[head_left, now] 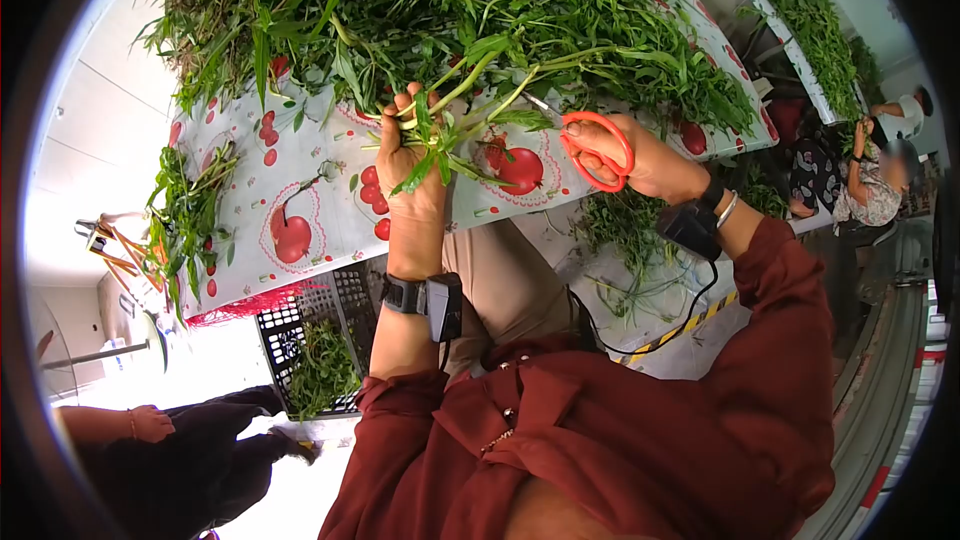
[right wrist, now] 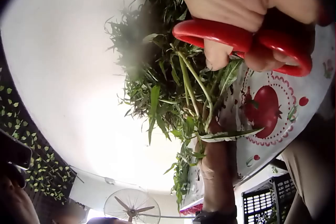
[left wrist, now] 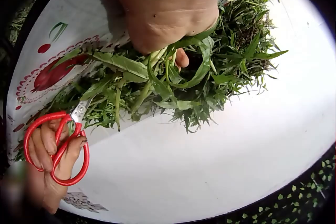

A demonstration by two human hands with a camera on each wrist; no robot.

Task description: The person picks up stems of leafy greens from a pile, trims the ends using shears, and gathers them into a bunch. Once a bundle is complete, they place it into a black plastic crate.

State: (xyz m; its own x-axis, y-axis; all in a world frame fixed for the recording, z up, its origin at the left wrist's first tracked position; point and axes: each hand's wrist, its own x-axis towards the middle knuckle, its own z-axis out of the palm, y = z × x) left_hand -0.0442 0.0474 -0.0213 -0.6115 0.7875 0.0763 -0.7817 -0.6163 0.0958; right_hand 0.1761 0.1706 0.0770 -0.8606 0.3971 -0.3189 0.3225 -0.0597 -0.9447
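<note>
Curling round leafy stems [head_left: 468, 83], the left hand [head_left: 412, 165] is partly closed, while 1 pair of red-handled scissors [left wrist: 79, 112] is gripped by the right hand [head_left: 655, 158], fingers curled.

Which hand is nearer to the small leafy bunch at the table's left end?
Left. The left hand grips stems right of the small leafy bunch, not touching it; the right hand, holding the red-handled scissors, is farther to the right.
</note>
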